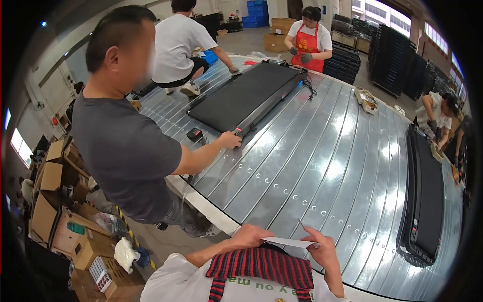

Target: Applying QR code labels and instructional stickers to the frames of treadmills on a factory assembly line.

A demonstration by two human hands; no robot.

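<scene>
A folded white sheet of paper (289,242) is held close in front of my chest, above the near edge of the metal-topped table (297,173). My left hand (249,236) pinches its left end. At the other end, my right hand (324,249) has its thumb against the paper. A thin, pen-like stick (301,224) juts up from the right fingers; its lower part is hidden. Part of the paper's lower side is covered by my red-and-black striped apron top (261,267).
A black treadmill deck (246,95) lies on the table, gripped by a person in grey (126,146) at left. Another person crouches on the tabletop; one in a red apron (308,45) stands beyond. A second black deck (425,196) lies right. Cardboard boxes (100,246) stand lower left.
</scene>
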